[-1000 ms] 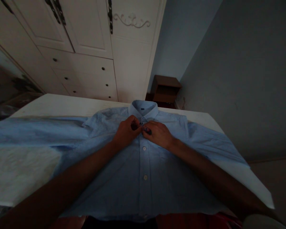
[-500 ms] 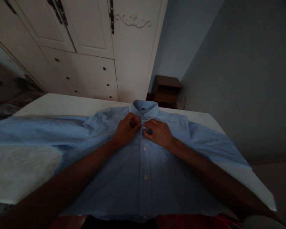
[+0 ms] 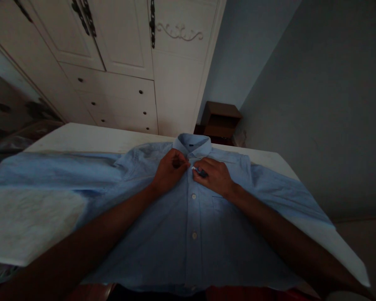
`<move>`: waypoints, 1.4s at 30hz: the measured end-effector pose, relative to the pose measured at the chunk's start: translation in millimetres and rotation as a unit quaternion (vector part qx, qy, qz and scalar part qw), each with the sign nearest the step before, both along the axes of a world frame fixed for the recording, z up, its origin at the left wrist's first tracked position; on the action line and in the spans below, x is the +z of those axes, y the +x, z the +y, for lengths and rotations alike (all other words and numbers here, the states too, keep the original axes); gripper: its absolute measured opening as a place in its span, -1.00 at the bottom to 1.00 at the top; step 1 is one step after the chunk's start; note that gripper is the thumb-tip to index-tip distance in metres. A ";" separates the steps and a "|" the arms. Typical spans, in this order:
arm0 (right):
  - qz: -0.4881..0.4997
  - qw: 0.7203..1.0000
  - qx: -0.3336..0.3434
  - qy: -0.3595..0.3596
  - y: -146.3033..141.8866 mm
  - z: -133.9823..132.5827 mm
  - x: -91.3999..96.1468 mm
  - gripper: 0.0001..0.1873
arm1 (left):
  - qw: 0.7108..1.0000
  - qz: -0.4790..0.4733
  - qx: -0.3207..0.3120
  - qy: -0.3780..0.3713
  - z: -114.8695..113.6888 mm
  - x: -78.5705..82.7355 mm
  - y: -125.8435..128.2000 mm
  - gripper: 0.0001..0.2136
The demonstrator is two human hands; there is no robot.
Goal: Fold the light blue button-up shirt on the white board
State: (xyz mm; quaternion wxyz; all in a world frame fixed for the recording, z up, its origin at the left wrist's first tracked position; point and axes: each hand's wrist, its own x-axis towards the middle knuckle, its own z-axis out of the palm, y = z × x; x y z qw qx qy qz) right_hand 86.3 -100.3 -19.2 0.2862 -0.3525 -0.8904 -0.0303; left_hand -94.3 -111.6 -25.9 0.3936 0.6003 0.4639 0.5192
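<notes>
A light blue button-up shirt (image 3: 163, 234) lies front up, its collar (image 3: 200, 145) at the far side. My left hand (image 3: 171, 171) is pinched at the front placket just below the collar; what its fingertips hold, if anything, is too small to make out. Beside it on the right, my right hand (image 3: 214, 175) is closed around a small dark-handled tool (image 3: 201, 172), whose exact kind I cannot tell. A small white spot, perhaps a button (image 3: 193, 168), shows at the fingertips. Lower on the placket are a white button (image 3: 193, 196) and another button (image 3: 194, 235).
The shirt lies on a white table (image 3: 47, 221), its sleeves spread to both sides. Behind stands a cream wardrobe (image 3: 178, 92) with drawers and dark handles. A small brown cabinet (image 3: 222, 117) is by the grey wall (image 3: 326, 104) at the right.
The view has shifted slightly, so everything sits a little farther right. My hands have drawn slightly apart at the placket, and the white spot between them shows more clearly.
</notes>
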 end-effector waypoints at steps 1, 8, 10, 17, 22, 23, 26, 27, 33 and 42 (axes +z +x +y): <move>-0.003 1.000 0.001 0.005 0.5 0.3 -0.2 -0.89 | 1.000 0.005 -0.001 0.000 -0.1 -0.1 -0.1 -0.82; -0.028 0.999 0.028 -0.005 7.7 6.4 -4.3 -0.91 | 0.990 0.135 -0.003 0.028 -1.4 0.0 -3.2 -0.92; -0.029 0.998 0.046 -0.019 9.4 8.4 -5.2 -0.91 | 0.985 0.168 -0.013 0.039 -0.8 -0.2 -4.3 -0.93; -0.012 0.995 0.098 -0.029 12.5 14.0 -9.2 -0.93 | 0.977 0.204 -0.033 0.051 1.2 -4.5 -5.8 -0.92; -0.013 0.994 0.101 -0.023 14.4 16.2 -9.9 -0.92 | 0.987 0.154 -0.046 0.020 1.6 -1.4 -6.3 -0.89; -0.021 0.995 0.098 -0.018 14.5 16.1 -9.4 -0.91 | 0.988 0.143 -0.048 0.010 2.0 -0.7 -6.5 -0.88; -0.054 0.995 0.085 0.003 13.6 14.2 -6.9 -0.87 | 0.990 0.130 -0.062 -0.002 3.3 -0.1 -7.2 -0.88; -0.066 0.995 0.080 0.009 12.8 13.1 -5.8 -0.85 | 0.989 0.131 -0.067 0.000 3.7 -0.4 -7.3 -0.88; -0.094 0.994 0.048 0.032 6.6 6.9 -2.3 -0.84 | 0.987 0.142 -0.071 0.006 3.9 -1.7 -7.1 -0.87; -0.004 0.997 0.074 0.012 8.2 9.3 -8.0 -0.93 | 0.988 0.141 -0.068 0.000 2.9 -2.2 -6.5 -0.87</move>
